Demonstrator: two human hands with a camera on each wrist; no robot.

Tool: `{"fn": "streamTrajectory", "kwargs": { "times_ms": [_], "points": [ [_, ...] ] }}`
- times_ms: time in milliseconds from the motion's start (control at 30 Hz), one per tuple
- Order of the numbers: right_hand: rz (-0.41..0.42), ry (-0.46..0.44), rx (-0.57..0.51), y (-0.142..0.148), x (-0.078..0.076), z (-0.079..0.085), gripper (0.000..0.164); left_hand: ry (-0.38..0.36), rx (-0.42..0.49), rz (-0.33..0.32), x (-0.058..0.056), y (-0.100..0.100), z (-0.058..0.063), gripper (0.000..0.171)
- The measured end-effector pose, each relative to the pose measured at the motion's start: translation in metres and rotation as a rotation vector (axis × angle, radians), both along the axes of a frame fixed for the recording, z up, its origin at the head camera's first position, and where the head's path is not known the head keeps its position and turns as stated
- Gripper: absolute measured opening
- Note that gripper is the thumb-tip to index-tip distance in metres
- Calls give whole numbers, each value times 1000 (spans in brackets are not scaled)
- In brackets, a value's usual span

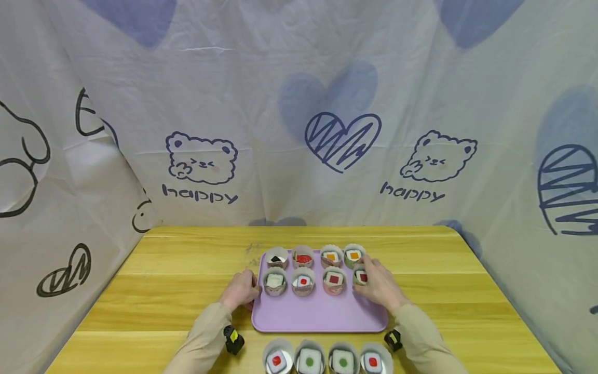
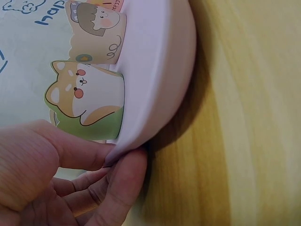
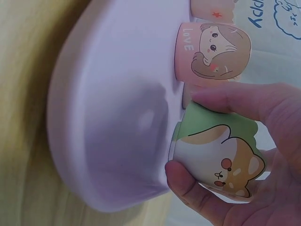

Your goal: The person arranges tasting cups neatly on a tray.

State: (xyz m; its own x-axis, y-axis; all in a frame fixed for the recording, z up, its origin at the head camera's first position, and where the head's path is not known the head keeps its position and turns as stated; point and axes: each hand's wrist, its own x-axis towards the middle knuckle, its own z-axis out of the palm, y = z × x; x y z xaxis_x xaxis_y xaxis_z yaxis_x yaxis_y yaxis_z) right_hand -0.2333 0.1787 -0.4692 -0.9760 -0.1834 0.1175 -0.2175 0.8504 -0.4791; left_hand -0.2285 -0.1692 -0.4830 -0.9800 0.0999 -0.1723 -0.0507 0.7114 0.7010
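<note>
A lilac tray [image 1: 322, 314] lies on the table and carries two rows of printed paper cups with small treats inside. My left hand [image 1: 241, 290] is at the tray's left side; in the left wrist view its thumb and forefinger pinch the rim [image 2: 160, 89], beside a dog-print cup [image 2: 94, 99]. At the right end of the nearer row, my right hand [image 1: 380, 284] grips another dog-print paper cup [image 3: 211, 150] between thumb and fingers. That cup leans slightly at the tray surface and holds a treat with a dark red square. Left of it stands a pink girl-print cup [image 3: 211, 52].
Several more cups, among them one with a green-dotted treat [image 1: 310, 360], stand in a line in front of the tray at the table's near edge. The wooden table [image 1: 187, 275] is bordered by a white printed curtain [image 1: 289, 192].
</note>
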Motion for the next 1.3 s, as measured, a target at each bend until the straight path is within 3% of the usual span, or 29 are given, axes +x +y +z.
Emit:
{"fn": "streamTrajectory", "kwargs": {
  "times_ms": [933, 1300],
  "points": [
    [5, 14, -15, -3, -1, -7, 58, 3, 0, 3, -1, -1, -3, 7],
    [-10, -128, -48, 18, 8, -5, 94, -7, -8, 5, 0, 0, 0, 8]
  ]
}}
